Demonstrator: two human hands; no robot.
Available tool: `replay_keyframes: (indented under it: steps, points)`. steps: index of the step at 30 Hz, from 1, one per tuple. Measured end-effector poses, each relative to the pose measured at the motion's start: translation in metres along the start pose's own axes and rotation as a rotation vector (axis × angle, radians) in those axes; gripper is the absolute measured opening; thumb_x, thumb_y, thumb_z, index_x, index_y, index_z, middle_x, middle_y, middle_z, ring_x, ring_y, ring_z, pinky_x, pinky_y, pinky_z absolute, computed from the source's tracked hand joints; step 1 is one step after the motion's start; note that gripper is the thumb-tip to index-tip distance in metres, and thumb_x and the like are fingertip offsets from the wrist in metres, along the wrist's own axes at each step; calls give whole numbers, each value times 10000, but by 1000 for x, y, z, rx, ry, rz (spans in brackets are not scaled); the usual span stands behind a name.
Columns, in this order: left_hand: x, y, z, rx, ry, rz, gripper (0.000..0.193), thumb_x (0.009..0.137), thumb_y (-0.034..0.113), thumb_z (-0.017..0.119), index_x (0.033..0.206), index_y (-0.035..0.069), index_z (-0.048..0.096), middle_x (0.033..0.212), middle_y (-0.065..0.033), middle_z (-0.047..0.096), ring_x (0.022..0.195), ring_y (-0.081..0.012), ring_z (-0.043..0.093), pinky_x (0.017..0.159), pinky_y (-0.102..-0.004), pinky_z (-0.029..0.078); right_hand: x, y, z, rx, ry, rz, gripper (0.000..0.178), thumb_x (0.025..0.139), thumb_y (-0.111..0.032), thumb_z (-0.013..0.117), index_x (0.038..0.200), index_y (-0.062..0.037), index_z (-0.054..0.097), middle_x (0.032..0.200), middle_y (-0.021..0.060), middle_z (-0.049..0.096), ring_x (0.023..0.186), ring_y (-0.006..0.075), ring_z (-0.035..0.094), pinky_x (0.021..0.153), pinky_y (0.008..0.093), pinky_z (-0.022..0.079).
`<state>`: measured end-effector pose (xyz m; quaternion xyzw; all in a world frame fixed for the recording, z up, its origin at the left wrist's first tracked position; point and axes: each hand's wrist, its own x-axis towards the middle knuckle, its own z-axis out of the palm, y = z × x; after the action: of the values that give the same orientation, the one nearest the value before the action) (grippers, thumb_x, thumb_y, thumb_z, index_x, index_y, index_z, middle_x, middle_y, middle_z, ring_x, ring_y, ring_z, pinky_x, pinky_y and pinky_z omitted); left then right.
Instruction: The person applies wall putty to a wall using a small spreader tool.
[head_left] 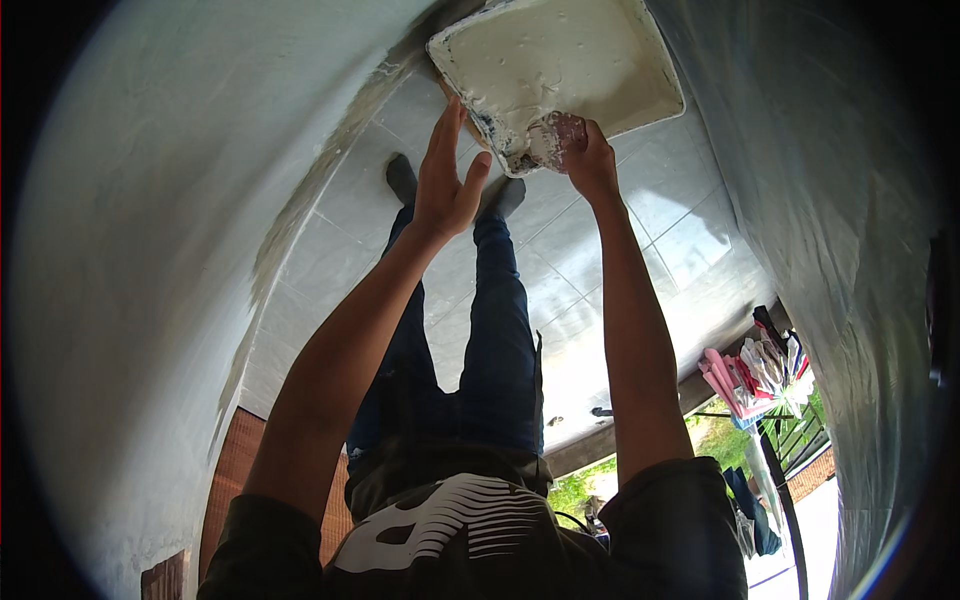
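Observation:
At the top is a shallow, squarish tray (pixel 655 118) with a pale rim, spread with creamy white paste (pixel 550 50). The paste is smeared and lumpy at the near corner, where dark patches show through. My right hand (pixel 592 165) is closed round a see-through, paste-coated thing that looks like a plastic cup (pixel 556 138), dipped at that corner. Its far side is partly hidden by paste. My left hand (pixel 448 185) is stretched out beside the tray's left edge, fingers straight and thumb apart, with nothing in it. Whether its fingertips touch the rim I cannot tell.
A grey wall (pixel 170 240) curves along the left; plastic-like sheeting (pixel 810 200) hangs at the right. Below are grey floor tiles (pixel 560 240) and my feet in dark socks (pixel 402 180). Clothes (pixel 765 370) hang by a rack at lower right.

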<state>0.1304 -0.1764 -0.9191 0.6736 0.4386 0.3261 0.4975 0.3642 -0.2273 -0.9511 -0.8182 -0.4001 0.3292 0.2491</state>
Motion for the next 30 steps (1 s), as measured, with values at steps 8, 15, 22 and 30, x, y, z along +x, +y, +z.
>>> replay_keyframes:
  steps: [8, 15, 22, 30]
  points:
    - [-3, 1, 4, 3, -12, 1, 778, 1007, 370, 536, 1578, -37, 197, 1551, -298, 366, 1450, -390, 392, 1182, -456, 318, 11, -14, 9, -240, -118, -69, 262, 914, -83, 509, 1167, -25, 544, 996, 325, 676, 984, 533, 630, 845, 610, 491]
    - [-7, -2, 5, -22, -1, 1, 765, 1007, 358, 530, 1574, -41, 205, 1549, -302, 365, 1449, -394, 394, 1177, -460, 322, 14, -2, 20, -164, -72, -93, 255, 903, -74, 559, 1151, -15, 571, 1024, 288, 693, 996, 497, 649, 848, 544, 525]
    - [-12, -5, 7, 7, -7, 4, 758, 1011, 350, 522, 1573, -44, 200, 1551, -304, 360, 1443, -400, 400, 1177, -464, 321, 2, -7, 31, -46, -35, -82, 332, 893, -46, 550, 1225, -25, 555, 1025, 312, 681, 1002, 508, 640, 856, 571, 512]
    - [-11, -2, 5, -22, -3, 6, 772, 1004, 363, 525, 1576, -38, 197, 1559, -298, 351, 1447, -401, 394, 1181, -464, 315, 7, -15, 44, 55, -40, -105, 289, 886, -72, 602, 1168, -11, 591, 1035, 283, 695, 1022, 471, 659, 870, 517, 532]
